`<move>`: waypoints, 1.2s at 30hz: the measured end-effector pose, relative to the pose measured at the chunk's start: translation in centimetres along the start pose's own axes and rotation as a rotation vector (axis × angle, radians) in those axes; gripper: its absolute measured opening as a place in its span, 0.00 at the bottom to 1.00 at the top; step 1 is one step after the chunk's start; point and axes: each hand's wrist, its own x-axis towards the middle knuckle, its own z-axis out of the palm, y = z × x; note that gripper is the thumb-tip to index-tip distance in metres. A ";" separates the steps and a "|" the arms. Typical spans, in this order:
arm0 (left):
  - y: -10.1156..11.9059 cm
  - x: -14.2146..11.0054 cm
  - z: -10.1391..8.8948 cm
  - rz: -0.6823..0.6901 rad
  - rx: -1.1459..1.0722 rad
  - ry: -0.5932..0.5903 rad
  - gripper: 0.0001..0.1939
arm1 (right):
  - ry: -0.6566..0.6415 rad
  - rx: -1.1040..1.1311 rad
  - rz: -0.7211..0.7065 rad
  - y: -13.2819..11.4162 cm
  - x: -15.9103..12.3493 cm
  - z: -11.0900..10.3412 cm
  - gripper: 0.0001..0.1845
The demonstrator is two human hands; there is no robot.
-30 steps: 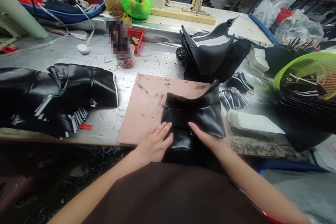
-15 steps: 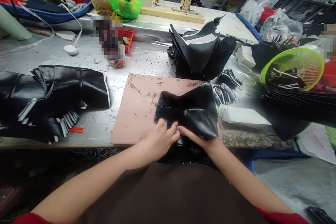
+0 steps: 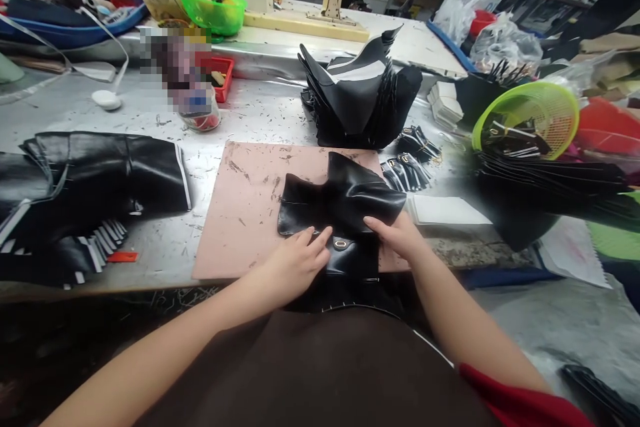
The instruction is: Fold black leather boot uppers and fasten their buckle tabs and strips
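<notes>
A glossy black leather piece (image 3: 345, 200), with a stitched line near its left end, lies bent and partly raised over a pink board (image 3: 225, 227). My left hand (image 3: 300, 257) rests at its lower left edge, fingers stretched out and spread, the tips touching the leather. At the right end my right hand (image 3: 400, 233) pinches it, thumb on top and the other fingers hidden underneath. Between the hands a small metal eyelet fitting (image 3: 341, 244) shows on black leather just below the raised part. More black leather (image 3: 353, 267) hangs over the board's front edge towards my lap.
Folded black leather pieces (image 3: 110, 170) lie at left beside an orange strip (image 3: 123, 257). Behind the board stands a stack of black panels (image 3: 355, 97). To the right are small eyelet tabs (image 3: 407, 170), white sheets (image 3: 450, 210) and a yellow-green basket (image 3: 530, 121).
My right hand has moved its thumb away from the left hand to the leather's right edge. The left fingers have straightened. The eyelet fitting has come into sight, and the view has shifted right.
</notes>
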 end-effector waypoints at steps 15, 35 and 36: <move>0.8 3.4 -1.4 -0.043 0.002 -0.074 0.18 | -0.068 -0.239 0.036 -0.5 0.3 -1.1 0.20; 0.5 5.5 -1.3 -0.027 -0.050 -0.128 0.19 | -0.255 -0.655 0.018 -0.9 2.0 -3.2 0.09; 0.5 5.6 -1.3 -0.018 -0.046 -0.132 0.20 | -0.226 -0.699 0.033 -0.9 1.8 -3.3 0.10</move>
